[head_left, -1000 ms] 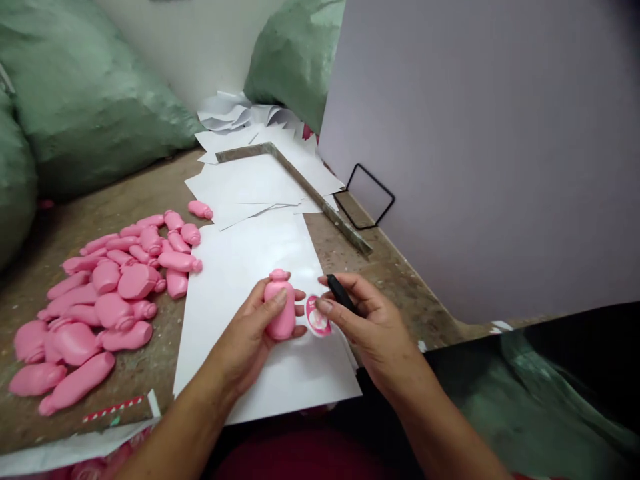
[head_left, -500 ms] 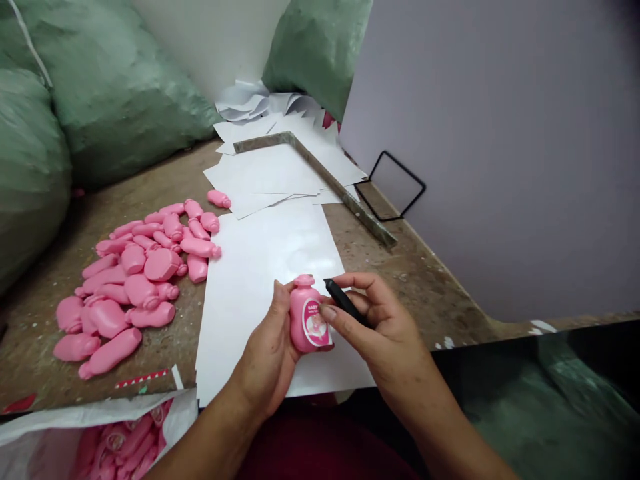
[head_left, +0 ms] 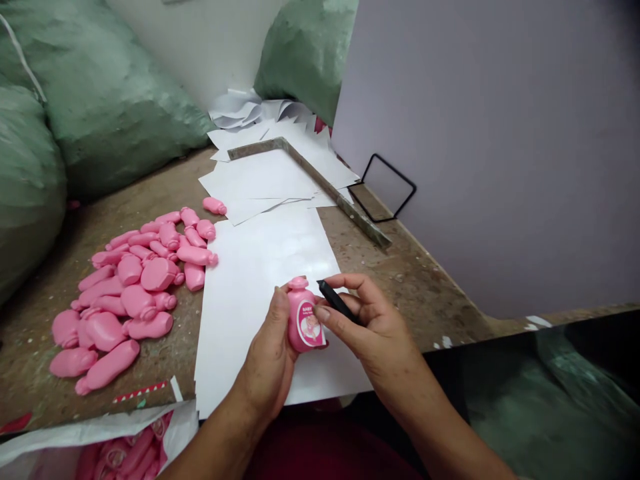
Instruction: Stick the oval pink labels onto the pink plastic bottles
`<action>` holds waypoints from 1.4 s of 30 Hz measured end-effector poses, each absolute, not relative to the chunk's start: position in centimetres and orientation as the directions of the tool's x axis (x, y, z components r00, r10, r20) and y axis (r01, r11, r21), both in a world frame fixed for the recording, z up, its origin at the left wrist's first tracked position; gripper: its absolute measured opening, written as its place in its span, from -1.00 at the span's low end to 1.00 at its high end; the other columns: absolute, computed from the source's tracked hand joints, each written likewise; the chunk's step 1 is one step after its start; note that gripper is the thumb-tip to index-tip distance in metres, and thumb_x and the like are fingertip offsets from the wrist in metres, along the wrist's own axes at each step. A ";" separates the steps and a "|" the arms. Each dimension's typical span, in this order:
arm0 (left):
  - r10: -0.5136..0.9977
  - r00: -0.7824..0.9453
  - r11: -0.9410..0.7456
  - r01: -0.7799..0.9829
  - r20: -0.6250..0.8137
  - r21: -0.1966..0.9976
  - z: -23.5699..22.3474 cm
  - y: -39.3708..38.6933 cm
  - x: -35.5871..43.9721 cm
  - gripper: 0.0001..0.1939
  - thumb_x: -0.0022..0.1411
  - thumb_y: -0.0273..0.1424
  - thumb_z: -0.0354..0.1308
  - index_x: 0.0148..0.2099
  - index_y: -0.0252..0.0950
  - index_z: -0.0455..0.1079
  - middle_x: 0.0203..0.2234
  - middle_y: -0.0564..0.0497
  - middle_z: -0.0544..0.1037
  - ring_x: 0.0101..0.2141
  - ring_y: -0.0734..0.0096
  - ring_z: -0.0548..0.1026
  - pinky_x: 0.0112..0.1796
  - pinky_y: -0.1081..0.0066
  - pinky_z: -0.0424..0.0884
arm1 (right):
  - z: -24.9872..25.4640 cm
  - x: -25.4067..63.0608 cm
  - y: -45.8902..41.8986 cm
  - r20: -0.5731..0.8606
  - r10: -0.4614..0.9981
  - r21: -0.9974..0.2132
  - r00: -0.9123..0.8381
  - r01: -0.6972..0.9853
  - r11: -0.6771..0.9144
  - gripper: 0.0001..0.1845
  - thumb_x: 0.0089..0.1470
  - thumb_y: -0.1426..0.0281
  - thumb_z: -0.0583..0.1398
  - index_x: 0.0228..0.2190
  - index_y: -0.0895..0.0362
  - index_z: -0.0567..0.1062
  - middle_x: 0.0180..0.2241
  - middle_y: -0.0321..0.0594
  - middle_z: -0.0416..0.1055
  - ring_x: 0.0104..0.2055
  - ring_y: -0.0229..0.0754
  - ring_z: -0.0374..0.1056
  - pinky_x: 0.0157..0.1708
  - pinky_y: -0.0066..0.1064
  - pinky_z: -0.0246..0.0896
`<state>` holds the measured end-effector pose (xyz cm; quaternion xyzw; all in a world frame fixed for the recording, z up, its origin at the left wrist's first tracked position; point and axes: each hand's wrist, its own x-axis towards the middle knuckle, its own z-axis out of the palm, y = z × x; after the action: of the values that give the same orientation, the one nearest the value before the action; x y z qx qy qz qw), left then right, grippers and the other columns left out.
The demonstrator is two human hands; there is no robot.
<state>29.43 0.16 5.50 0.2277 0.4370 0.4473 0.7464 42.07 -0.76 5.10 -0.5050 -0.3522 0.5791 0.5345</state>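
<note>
My left hand (head_left: 267, 357) is wrapped round a small pink plastic bottle (head_left: 296, 300), held upright above a stack of white paper (head_left: 240, 333). On the bottle's front is an oval label (head_left: 309, 325) with the word "BABY" and a picture. My right hand (head_left: 387, 333) grips a black pen-like tool (head_left: 337, 303), its pointed tip towards the bottle's neck. The right thumb touches the label's right edge. What kind of tool it is I cannot make out.
Unlabelled pink bottles (head_left: 107, 323) lie piled on the left. A white sack (head_left: 180, 430) below holds labelled ones. An angled bar (head_left: 330, 190) rests on loose sheets. Green sacks (head_left: 125, 100) stand behind, and a black wire frame (head_left: 395, 187) leans by the right panel (head_left: 480, 167).
The view has shifted slightly, so the table's things sit a little further left and lower. Both hands keep their hold on the bottle and the black tool; the label looks the same.
</note>
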 end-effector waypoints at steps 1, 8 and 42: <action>0.867 0.219 0.496 -0.465 -0.448 0.734 5.4 0.2 29.4 -0.41 0.17 0.10 0.19 0.06 -0.21 0.38 -0.11 -0.06 0.54 -0.08 0.22 0.51 -0.09 0.27 0.45 | 5.0 42.1 -0.7 -0.208 0.975 -0.948 0.082 -0.263 -0.180 -0.59 -0.05 0.22 0.35 -0.18 0.03 0.36 -0.48 -0.37 0.52 -0.47 -0.23 0.42 -0.45 -0.42 0.34; 0.887 0.229 0.463 -0.437 -0.402 0.771 5.2 0.2 29.2 -0.49 0.22 0.06 0.16 0.05 -0.18 0.40 -0.08 -0.05 0.53 -0.05 0.25 0.47 -0.07 0.30 0.42 | 4.8 42.1 -0.6 -0.222 0.973 -0.943 0.070 -0.269 -0.196 -0.60 -0.04 0.22 0.35 -0.19 0.02 0.36 -0.49 -0.38 0.51 -0.49 -0.24 0.41 -0.45 -0.42 0.33; 0.720 0.452 0.694 -0.429 -0.527 0.579 6.2 0.3 27.8 -0.36 -0.06 -0.73 0.32 0.06 -0.21 0.32 -0.07 -0.04 0.53 -0.15 0.37 0.56 -0.19 0.44 0.51 | 4.7 44.6 -1.4 0.043 0.981 -0.982 0.191 0.191 0.006 -0.84 0.06 0.26 0.25 -0.31 0.04 0.46 -0.41 -0.32 0.47 -0.38 -0.22 0.36 -0.36 -0.38 0.24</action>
<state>27.79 0.27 6.21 0.1849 0.3935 0.3451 0.8318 44.59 -1.35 4.73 -0.5854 -0.5003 0.3929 0.5026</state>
